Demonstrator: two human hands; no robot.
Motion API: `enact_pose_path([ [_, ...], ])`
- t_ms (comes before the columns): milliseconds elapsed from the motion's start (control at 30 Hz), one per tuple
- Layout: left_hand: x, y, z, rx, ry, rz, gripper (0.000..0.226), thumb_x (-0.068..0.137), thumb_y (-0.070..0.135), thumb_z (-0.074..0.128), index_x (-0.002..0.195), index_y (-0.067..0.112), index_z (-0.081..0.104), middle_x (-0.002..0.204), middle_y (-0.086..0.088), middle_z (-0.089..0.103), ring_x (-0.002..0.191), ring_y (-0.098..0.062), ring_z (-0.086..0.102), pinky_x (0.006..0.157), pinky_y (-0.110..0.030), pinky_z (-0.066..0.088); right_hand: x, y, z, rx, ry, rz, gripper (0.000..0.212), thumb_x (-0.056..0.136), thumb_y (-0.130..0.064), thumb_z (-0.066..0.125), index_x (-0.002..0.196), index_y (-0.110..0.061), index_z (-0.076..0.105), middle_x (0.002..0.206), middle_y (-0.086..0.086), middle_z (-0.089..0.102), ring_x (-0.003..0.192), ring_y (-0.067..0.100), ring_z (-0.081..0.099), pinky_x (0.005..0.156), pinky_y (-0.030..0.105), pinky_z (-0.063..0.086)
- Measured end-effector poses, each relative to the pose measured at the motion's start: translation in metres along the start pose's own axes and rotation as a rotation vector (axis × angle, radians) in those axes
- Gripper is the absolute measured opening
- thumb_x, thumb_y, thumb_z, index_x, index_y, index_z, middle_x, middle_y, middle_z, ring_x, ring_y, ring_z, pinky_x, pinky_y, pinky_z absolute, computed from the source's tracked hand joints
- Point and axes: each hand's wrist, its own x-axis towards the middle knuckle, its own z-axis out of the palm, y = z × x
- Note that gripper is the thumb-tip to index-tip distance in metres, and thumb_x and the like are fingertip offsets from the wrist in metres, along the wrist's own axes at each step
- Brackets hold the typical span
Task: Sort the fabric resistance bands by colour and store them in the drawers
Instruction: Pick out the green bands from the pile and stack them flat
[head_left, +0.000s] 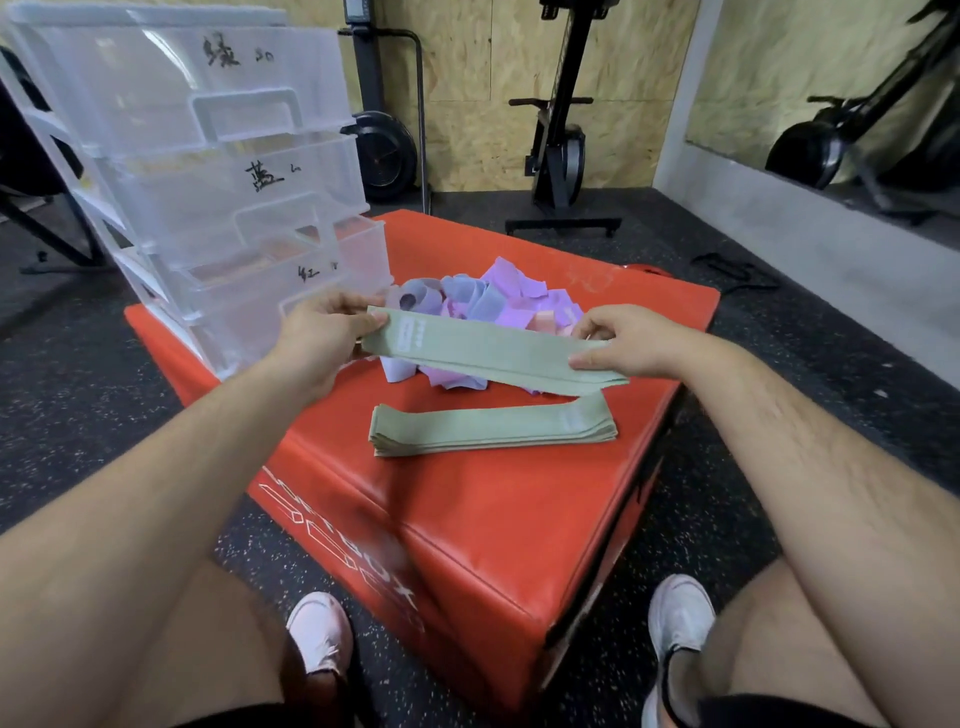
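Seated person stretches a green band (493, 356) flat between both hands above a red padded box (467, 499) that serves as the work surface. Left hand (324, 330) pinches the band's left end, thumb on top, fingers curled under; right hand (621, 340) clamps the right end the same way, thumb and forefinger pressed on the fabric. Both hands closed on the band, neither touching anything else.

Below it, nearer the person, a stack of green bands (493, 426) lies flat on the box top, edges roughly aligned. Behind the held band sits a loose pile of bands (488, 301) in purple, lilac-blue and pink, partly hidden by the green strip; count can't be told from this angle.

At left rear of the box stands a clear plastic drawer unit (208, 171) w/ handwritten labels on three drawer fronts. The lowest labelled drawer (311, 260) is pulled out a little and seems to hold sth pinkish, though the blurred plastic makes it hard to be sure.

Foreground: bare forearms, knees, and white shoes (322, 631) on speckled black gym floor (701, 519). Exercise machines (561, 145) stand along the chipboard wall in the bkgd.
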Motion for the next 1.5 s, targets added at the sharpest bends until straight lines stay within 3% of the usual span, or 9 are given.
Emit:
enact_pose_path([
  [167,-0.002,-0.026,-0.005,0.212,0.006,-0.042,0.017,0.082,0.002,0.076,0.085,0.013,0.064,0.075,-0.007,0.061,0.066,-0.020,0.058,0.056,-0.022,0.053,-0.013,0.024,-0.001,0.200,-0.093,0.138,0.026,0.082,-0.001,0.077,0.101,-0.011,0.064,0.091,0.016,0.064,0.067,0.026,0.063,0.066,0.044,0.056],
  [300,-0.006,-0.046,-0.006,0.394,-0.060,-0.058,0.019,0.080,0.002,0.077,0.086,0.013,0.063,0.077,-0.007,0.059,0.065,-0.018,0.058,0.050,-0.022,0.053,-0.014,0.030,0.011,0.249,-0.079,0.197,0.031,0.079,0.007,0.076,0.103,-0.009,0.065,0.092,0.015,0.062,0.072,0.028,0.062,0.072,0.043,0.057],
  [600,-0.009,-0.066,-0.002,0.888,-0.080,0.102,0.016,0.079,0.010,0.076,0.091,0.015,0.067,0.074,0.003,0.059,0.070,-0.017,0.055,0.056,-0.021,0.039,-0.003,0.035,0.032,0.209,-0.015,0.271,0.029,0.077,0.002,0.077,0.102,-0.009,0.069,0.100,0.011,0.068,0.076,0.016,0.066,0.062,0.024,0.054],
  [733,-0.007,-0.072,0.001,1.079,-0.142,0.193,0.014,0.080,0.012,0.072,0.090,0.017,0.065,0.090,0.000,0.061,0.086,-0.020,0.057,0.069,-0.025,0.038,0.003,0.041,0.037,-0.014,-0.025,0.245,0.023,0.072,-0.016,0.082,0.090,-0.026,0.073,0.119,0.008,0.062,0.089,0.014,0.065,0.064,0.018,0.045],
  [900,-0.003,-0.081,0.003,1.237,-0.229,0.211,0.033,0.073,0.042,0.071,0.100,0.026,0.064,0.114,-0.009,0.057,0.112,-0.030,0.053,0.095,-0.040,0.046,-0.005,0.035,0.037,-0.208,-0.082,0.112,0.045,0.083,-0.044,0.073,0.123,-0.026,0.064,0.116,-0.004,0.052,0.108,0.014,0.049,0.097,0.028,0.044],
  [1033,-0.012,-0.074,0.014,1.289,-0.439,0.283,0.060,0.070,0.071,0.066,0.123,0.043,0.056,0.128,0.010,0.057,0.123,-0.020,0.050,0.105,-0.046,0.039,-0.012,0.029,0.037,-0.292,-0.224,0.012,0.071,0.074,-0.051,0.082,0.136,-0.030,0.055,0.127,-0.010,0.052,0.121,0.012,0.043,0.105,0.028,0.037],
  [1167,-0.012,-0.077,0.014,1.333,-0.550,0.298,0.071,0.068,0.059,0.078,0.131,0.043,0.051,0.130,0.016,0.057,0.124,-0.013,0.050,0.106,-0.041,0.036,-0.012,0.032,0.041,-0.378,-0.243,-0.009,0.081,0.070,-0.045,0.087,0.141,-0.029,0.052,0.145,-0.007,0.050,0.132,0.017,0.047,0.109,0.030,0.038],
  [1367,-0.005,-0.081,0.012,1.205,-0.566,0.316,0.068,0.066,0.047,0.085,0.127,0.033,0.058,0.124,0.010,0.060,0.113,-0.014,0.055,0.101,-0.037,0.044,-0.007,0.038,0.040,-0.495,-0.239,-0.012,0.071,0.072,-0.042,0.085,0.135,-0.028,0.055,0.135,-0.006,0.057,0.115,0.018,0.054,0.094,0.031,0.044],
  [1500,-0.006,-0.082,0.013,1.239,-0.593,0.322,0.067,0.069,0.050,0.082,0.129,0.035,0.055,0.127,0.011,0.058,0.117,-0.015,0.053,0.103,-0.037,0.042,-0.008,0.033,0.042,-0.575,-0.247,-0.015,0.076,0.073,-0.045,0.082,0.140,-0.030,0.049,0.140,-0.005,0.053,0.124,0.021,0.052,0.101,0.035,0.044],
])
